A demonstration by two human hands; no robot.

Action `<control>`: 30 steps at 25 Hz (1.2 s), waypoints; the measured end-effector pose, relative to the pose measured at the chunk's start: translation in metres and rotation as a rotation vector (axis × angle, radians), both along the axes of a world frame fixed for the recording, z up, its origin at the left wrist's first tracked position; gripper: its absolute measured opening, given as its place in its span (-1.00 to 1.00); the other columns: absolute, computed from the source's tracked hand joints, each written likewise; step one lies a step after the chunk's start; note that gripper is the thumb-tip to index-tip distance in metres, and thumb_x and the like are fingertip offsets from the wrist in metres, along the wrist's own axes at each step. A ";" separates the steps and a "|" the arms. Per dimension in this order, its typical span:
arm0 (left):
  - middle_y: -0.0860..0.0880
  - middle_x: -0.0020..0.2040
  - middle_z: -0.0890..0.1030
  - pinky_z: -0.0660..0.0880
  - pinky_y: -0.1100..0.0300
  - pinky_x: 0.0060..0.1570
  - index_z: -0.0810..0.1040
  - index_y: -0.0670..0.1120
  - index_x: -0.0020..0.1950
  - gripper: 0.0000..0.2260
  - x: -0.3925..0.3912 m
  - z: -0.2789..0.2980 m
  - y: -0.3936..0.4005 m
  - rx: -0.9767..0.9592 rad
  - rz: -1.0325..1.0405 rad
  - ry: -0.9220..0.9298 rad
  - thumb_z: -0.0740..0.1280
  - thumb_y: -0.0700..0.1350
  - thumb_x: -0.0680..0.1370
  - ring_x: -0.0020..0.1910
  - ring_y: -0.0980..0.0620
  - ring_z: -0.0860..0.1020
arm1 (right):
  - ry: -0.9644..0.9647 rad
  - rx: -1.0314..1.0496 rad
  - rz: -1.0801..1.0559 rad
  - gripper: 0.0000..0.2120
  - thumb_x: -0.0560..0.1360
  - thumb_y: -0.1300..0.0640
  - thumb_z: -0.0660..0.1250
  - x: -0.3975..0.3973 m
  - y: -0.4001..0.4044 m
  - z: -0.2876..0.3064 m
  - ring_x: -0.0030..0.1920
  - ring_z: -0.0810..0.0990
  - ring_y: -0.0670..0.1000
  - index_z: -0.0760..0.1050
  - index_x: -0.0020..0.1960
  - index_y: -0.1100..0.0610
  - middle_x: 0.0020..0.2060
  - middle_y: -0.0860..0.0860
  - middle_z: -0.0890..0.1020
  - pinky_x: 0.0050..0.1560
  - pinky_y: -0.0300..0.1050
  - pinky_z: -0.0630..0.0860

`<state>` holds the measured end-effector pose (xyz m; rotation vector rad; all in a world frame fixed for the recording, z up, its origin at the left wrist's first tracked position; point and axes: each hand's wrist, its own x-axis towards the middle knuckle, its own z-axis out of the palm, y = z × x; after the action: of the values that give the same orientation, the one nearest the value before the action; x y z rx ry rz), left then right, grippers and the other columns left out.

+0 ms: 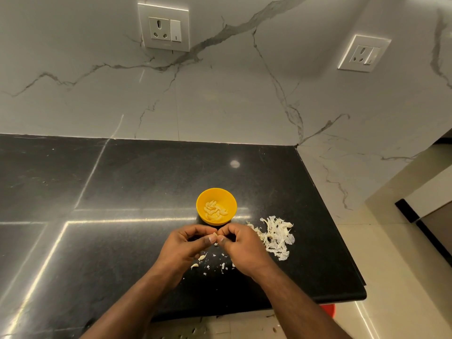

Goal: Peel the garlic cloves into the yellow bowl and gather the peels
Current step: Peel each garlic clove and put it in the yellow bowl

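A garlic clove (215,234) is pinched between the fingertips of the left hand (189,243) and the right hand (241,245), just in front of the yellow bowl (216,206), in which peeled cloves (215,211) are already collected. A pile of peels (276,238) lies on the black surface (122,192) to the right, with loose scraps (210,261) beneath the hands. The skin is probably best lifted at the tip and pulled off in strips, the hands being kept low so that flakes fall near the pile. No brand, label or writing can be read.
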<state>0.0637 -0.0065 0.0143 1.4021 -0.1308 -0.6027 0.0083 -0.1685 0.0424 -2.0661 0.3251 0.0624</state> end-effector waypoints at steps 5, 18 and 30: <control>-0.10 -0.23 0.60 0.35 0.21 -0.34 0.70 -0.15 -0.04 -0.82 0.000 -0.004 0.003 -0.080 -0.042 0.069 0.56 -0.13 0.41 -0.30 0.06 0.43 | 0.056 0.218 0.006 -0.73 0.58 0.20 0.35 -0.001 0.003 0.002 -0.33 0.43 -0.07 0.56 -0.27 -0.04 -0.40 -0.10 0.52 -0.25 -0.12 0.40; -0.08 -0.18 0.61 0.40 0.16 -0.22 0.69 -0.12 -0.05 -0.89 -0.005 -0.001 0.004 -0.152 -0.074 0.190 0.44 -0.20 0.44 -0.24 0.05 0.50 | 0.106 0.458 -0.051 -0.86 0.58 0.26 0.36 -0.005 0.003 0.002 -0.30 0.55 -0.08 0.62 -0.14 0.13 -0.35 -0.05 0.59 -0.29 -0.20 0.47; -0.26 -0.11 0.61 0.37 -0.05 -0.05 0.73 -0.13 -0.04 -0.78 -0.007 -0.007 0.006 -0.086 0.009 0.112 0.50 -0.08 0.37 -0.10 -0.16 0.44 | -0.021 0.261 -0.102 -0.86 0.53 0.25 0.41 -0.008 0.009 0.001 -0.34 0.54 -0.11 0.64 -0.18 0.09 -0.40 -0.07 0.61 -0.27 -0.21 0.47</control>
<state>0.0567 -0.0008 0.0069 1.2822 -0.0603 -0.6588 0.0008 -0.1599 0.0430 -1.7880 0.3875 0.0197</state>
